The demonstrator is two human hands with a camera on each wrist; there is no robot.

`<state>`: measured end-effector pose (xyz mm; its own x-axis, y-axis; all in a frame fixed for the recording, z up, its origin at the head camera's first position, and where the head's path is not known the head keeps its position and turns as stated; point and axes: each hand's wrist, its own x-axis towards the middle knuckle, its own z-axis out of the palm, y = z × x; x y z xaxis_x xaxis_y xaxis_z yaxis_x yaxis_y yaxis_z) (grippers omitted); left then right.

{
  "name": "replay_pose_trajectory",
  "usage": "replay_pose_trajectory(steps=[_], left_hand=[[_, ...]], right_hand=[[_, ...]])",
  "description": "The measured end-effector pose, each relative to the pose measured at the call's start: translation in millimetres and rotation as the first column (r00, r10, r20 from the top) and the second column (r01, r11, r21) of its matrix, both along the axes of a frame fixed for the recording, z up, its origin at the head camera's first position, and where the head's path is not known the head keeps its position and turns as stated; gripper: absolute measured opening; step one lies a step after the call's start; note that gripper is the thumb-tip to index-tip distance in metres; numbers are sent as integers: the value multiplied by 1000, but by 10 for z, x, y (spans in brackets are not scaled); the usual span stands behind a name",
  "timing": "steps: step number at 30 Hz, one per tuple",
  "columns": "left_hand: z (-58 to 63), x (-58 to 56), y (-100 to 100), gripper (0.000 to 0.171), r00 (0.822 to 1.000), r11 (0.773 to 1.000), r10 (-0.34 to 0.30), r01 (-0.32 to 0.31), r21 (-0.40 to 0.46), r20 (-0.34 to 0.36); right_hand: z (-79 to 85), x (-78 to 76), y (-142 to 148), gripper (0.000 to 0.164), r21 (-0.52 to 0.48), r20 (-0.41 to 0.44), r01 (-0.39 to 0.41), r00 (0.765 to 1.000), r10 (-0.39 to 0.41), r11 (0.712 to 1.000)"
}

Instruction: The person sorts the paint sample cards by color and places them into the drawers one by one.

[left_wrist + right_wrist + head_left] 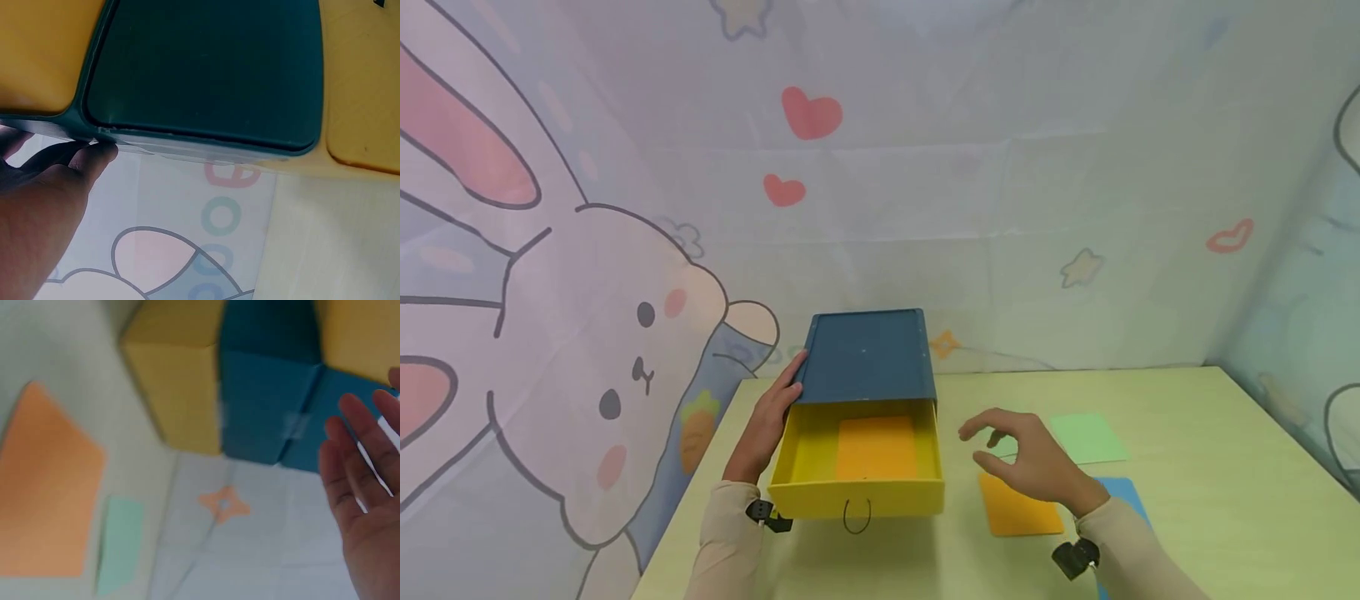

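Note:
A drawer box with a dark blue top stands on the table, its yellow drawer pulled out towards me. An orange card lies flat inside the drawer. My left hand rests along the left side of the box; in the left wrist view its fingertips touch the box's side near the edge. To the right of the drawer my right hand hovers over the table, thumb and fingers apart, holding nothing. Beneath it lies another orange card.
A green card lies on the right of the table, with another green piece partly hidden behind my right hand. A blue sheet sits partly under my right forearm. A printed cloth backdrop stands behind the table.

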<state>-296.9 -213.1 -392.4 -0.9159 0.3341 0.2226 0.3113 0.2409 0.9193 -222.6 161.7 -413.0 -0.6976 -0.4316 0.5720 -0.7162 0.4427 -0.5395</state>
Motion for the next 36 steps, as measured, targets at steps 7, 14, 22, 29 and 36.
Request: replay_pose_trajectory(steps=[7,14,22,29,36], left_hand=[[9,6,-14,55,1000,1000,7,-7,-7,3],[15,-1,-19,54,1000,1000,7,-7,-10,1],[-11,-6,-27,55,1000,1000,10,-10,-3,-2],[1,0,-35,54,1000,1000,10,-10,2,-2],[7,2,-20,54,1000,1000,8,-8,-1,-3]], right_hand=[[-310,25,233,57,294,209,8,975,-72,956],[-453,14,369,94,470,328,12,926,-187,883],[-697,-34,463,103,557,308,44,916,-255,830],[-755,-52,474,101,569,320,51,905,-278,821],[-773,-72,502,101,568,337,51,896,-289,822]])
